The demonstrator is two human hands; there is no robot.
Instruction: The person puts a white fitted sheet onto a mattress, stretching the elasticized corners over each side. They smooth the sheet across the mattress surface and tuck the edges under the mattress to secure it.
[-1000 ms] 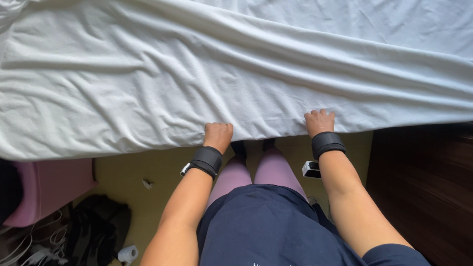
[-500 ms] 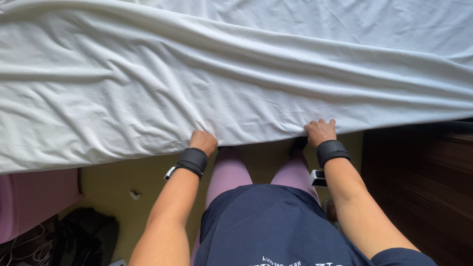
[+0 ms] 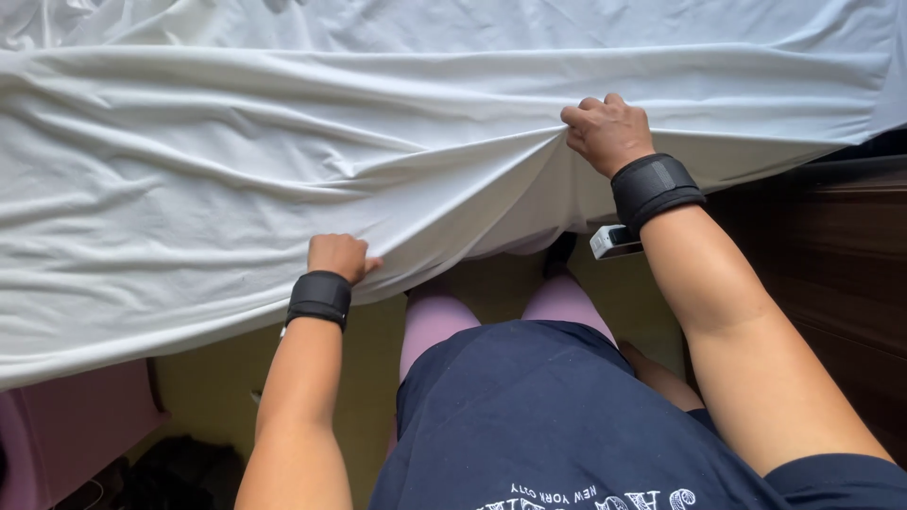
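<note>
At the far left a pink piece of furniture stands on the yellowish floor below the near edge of the bed, with a dark bag beside it. The white bed sheet covers the bed and hangs over that near edge in soft, creased folds. The left hand, a black wrist strap below it, is closed on the sheet's hanging hem. Further right and higher, the right hand is clenched on a bunched fold, so the cloth tents towards it. The sheet looks light, limp and somewhat slippery; it should hold best at the hem or in a gathered handful. Dark wooden furniture stands at the right
</note>
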